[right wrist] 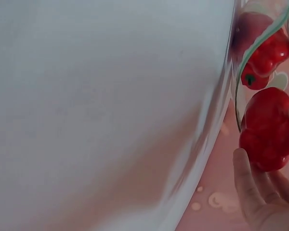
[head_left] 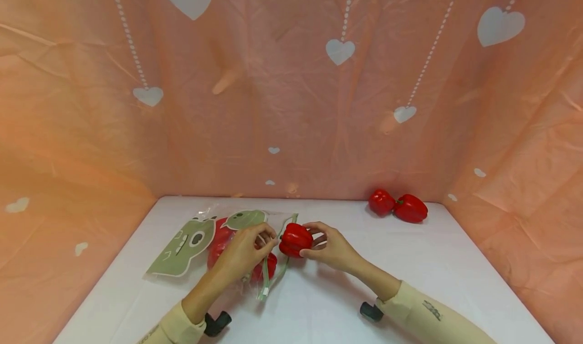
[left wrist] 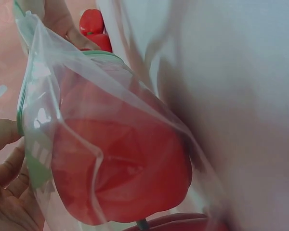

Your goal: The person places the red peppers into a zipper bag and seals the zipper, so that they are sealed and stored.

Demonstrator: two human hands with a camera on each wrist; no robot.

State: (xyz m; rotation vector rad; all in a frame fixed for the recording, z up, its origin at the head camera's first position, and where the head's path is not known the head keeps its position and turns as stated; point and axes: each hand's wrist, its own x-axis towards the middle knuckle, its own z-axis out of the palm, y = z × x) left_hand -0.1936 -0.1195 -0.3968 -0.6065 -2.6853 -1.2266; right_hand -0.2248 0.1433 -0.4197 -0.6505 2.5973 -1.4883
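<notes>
A red bell pepper is in my right hand, thumb and fingers round its blunt end, its stem toward the bag's mouth. The right wrist view shows this pepper beside the green zip edge. My left hand pinches the rim of a clear zip bag printed with green cartoon monsters. Through the film in the left wrist view, a large red bell pepper is visible, with part of another red pepper below it. My left forearm and hand hide part of the bag in the head view.
Two more red bell peppers, one rounder and one longer, lie at the back right of the white table. Orange cloth with white hearts stands around the back and sides. Dark wrist mounts sit under both forearms.
</notes>
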